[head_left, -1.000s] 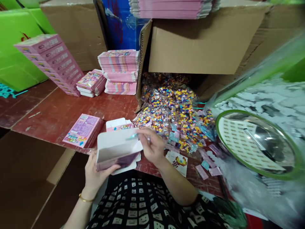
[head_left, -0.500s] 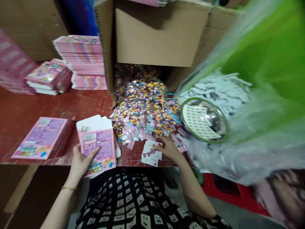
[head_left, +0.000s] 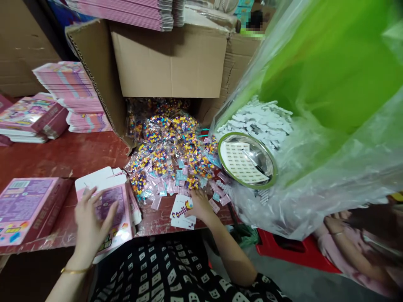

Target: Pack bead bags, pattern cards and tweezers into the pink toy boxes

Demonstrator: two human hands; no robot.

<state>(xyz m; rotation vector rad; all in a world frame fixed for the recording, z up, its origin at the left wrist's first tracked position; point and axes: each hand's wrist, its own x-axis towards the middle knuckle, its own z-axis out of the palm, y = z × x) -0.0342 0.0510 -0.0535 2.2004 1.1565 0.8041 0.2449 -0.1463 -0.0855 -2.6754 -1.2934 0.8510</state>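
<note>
My left hand (head_left: 92, 218) is spread over a flat pink-and-purple printed box (head_left: 110, 205), which lies with its white flap up on a small stack of similar boxes at the table's front edge. My right hand (head_left: 202, 207) rests at the right side of some white printed cards (head_left: 181, 212) with a dotted pattern. Its thumb lies over the top card and its other fingers reach past the upper corner, apart from the thumb. Just beyond lie small pink and blue sachets (head_left: 171, 186) and bags of colourful beads (head_left: 166, 142).
A cardboard box (head_left: 170, 63) opens toward me behind the beads. A green-rimmed metal bowl (head_left: 267, 163) with white label sheets sits beside a clear plastic bag (head_left: 302, 188) of white pieces. Stacked pink boxes (head_left: 72, 92) stand left. Another person's arm (head_left: 349, 247) shows at right.
The view has shifted, moving most table things left in the picture. My left hand has gone from gripping the pink box's side to spreading above it. My right hand stays at the cards.
</note>
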